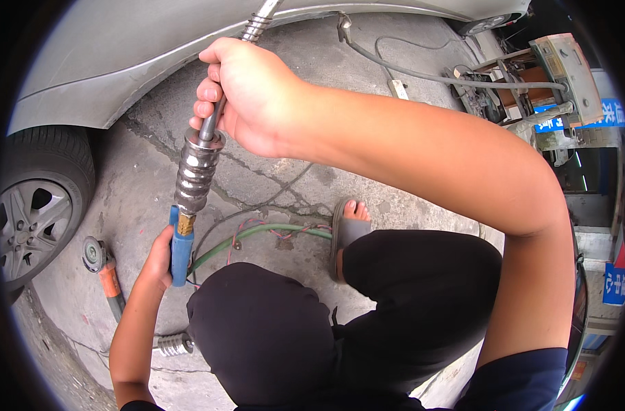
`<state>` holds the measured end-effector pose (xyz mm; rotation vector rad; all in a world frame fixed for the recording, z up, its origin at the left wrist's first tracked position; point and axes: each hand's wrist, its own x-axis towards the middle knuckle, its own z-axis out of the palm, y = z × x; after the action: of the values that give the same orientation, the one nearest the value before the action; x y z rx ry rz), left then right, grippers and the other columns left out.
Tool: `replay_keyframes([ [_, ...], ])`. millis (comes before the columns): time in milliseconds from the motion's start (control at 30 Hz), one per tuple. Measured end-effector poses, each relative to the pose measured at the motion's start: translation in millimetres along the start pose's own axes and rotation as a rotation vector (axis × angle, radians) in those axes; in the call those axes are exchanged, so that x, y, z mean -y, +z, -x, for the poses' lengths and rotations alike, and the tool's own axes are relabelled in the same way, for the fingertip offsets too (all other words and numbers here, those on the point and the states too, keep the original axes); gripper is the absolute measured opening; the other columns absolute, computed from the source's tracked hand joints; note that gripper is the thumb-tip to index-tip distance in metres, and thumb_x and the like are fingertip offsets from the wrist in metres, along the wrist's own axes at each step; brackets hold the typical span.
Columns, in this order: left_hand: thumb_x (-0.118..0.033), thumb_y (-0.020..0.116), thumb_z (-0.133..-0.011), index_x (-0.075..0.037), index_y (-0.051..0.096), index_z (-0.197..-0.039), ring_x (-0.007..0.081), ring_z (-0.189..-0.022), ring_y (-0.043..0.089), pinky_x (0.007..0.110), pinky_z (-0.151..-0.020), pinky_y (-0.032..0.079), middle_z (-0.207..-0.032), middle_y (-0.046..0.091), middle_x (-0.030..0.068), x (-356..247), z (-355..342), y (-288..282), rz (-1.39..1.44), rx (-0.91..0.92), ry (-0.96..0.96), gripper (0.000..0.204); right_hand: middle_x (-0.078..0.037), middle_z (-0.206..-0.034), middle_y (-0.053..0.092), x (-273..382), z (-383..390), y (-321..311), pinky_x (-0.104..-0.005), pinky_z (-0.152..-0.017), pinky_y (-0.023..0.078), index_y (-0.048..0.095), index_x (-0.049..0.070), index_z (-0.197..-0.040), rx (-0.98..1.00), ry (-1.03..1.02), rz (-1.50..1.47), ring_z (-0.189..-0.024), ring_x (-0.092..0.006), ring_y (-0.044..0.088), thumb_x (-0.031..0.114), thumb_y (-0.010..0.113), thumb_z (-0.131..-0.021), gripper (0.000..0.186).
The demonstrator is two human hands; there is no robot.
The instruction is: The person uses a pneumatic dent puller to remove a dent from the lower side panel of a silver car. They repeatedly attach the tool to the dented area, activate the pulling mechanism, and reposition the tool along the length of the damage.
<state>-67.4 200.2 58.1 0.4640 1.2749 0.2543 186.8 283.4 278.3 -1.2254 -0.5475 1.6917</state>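
Observation:
My right hand (249, 96) is closed around the steel rod (208, 127) of a long pulling tool, which runs diagonally up toward the pale silver car panel (107, 48). A ribbed metal sliding weight (197, 171) sits on the rod below that hand, and a spring wraps the rod above it. At the lower end, my left hand (160, 257) grips the blue handle (180, 250), beside a brass-coloured fitting (186, 222). A green hose (271, 230) with thinner wires runs from near the handle across the concrete.
A wheel (32, 226) is at left. An orange angle grinder (108, 277) and another coiled metal piece (175, 344) lie on the cracked floor (155, 322). A grey cable (463, 82) leads to a machine (566, 79) at upper right. My sandalled foot (353, 229) rests below my right forearm.

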Motion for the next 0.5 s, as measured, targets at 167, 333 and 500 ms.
replay_keyframes([
  [167, -0.050, 0.047, -0.090, -0.013, 0.055, -0.090, 0.0196, -0.061, 0.054, 0.035, -0.053, 0.046, -0.072, 0.056, 0.0076, -2.5, -3.1, 5.5, -0.005, -0.001, -0.011, 0.038, -0.002, -0.062, 0.037, -0.7, 1.7, -12.9, -0.0420, -0.071, 0.046, 0.033, 0.012, -0.078, -0.020, 0.006, -0.059, -0.062, -0.0187, 0.043, 0.023, 0.043, -0.096, 0.023],
  [333, -0.051, 0.047, -0.091, -0.012, 0.055, -0.089, 0.0203, -0.062, 0.054, 0.034, -0.054, 0.047, -0.072, 0.056, 0.0076, -2.9, 5.4, 7.6, -0.011, 0.033, -0.006, 0.039, -0.002, -0.061, 0.036, 1.6, 3.0, -6.8, -0.0413, -0.071, 0.046, 0.034, 0.011, -0.080, -0.067, 0.017, -0.034, -0.062, -0.0180, 0.043, 0.021, 0.043, -0.095, 0.020],
  [500, -0.053, 0.046, -0.091, -0.014, 0.055, -0.089, 0.0202, -0.058, 0.054, 0.035, -0.053, 0.046, -0.070, 0.056, 0.0083, 9.4, 4.8, 15.1, -0.008, -0.021, -0.025, 0.040, -0.003, -0.066, 0.039, -2.5, 8.9, -14.8, -0.0406, -0.069, 0.046, 0.039, 0.007, -0.088, -0.066, 0.008, -0.002, -0.061, -0.0171, 0.043, 0.020, 0.043, -0.095, 0.014],
])
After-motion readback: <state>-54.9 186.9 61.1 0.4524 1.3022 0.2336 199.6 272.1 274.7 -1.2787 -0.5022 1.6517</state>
